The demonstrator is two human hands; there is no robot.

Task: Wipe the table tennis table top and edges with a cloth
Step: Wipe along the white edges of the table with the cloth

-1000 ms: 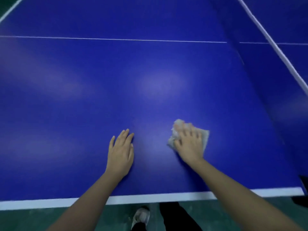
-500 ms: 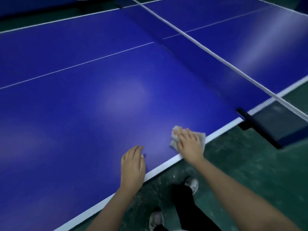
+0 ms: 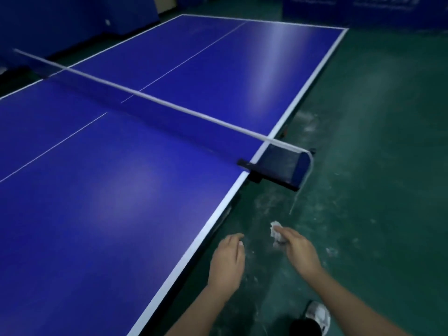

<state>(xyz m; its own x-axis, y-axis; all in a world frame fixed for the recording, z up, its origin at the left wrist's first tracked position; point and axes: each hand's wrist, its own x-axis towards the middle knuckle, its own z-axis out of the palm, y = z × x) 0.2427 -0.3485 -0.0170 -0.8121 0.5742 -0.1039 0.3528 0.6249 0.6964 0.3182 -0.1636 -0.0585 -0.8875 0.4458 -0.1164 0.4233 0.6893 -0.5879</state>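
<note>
Cloth (image 3: 276, 235) has left the desk (image 3: 109, 202): it is bunched in my right fingers (image 3: 289, 233) at lower centre, with my left fingers (image 3: 232, 239) loosely curled and empty. This half seems wiped.

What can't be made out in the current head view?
Head view:
Cloth: mostly hidden inside the right hand, blurred.
Table: near end cut off by left and bottom edges.
Banner lettering: blurred, cut by top edge.
Shoe: partly hidden by the trouser leg.
</note>
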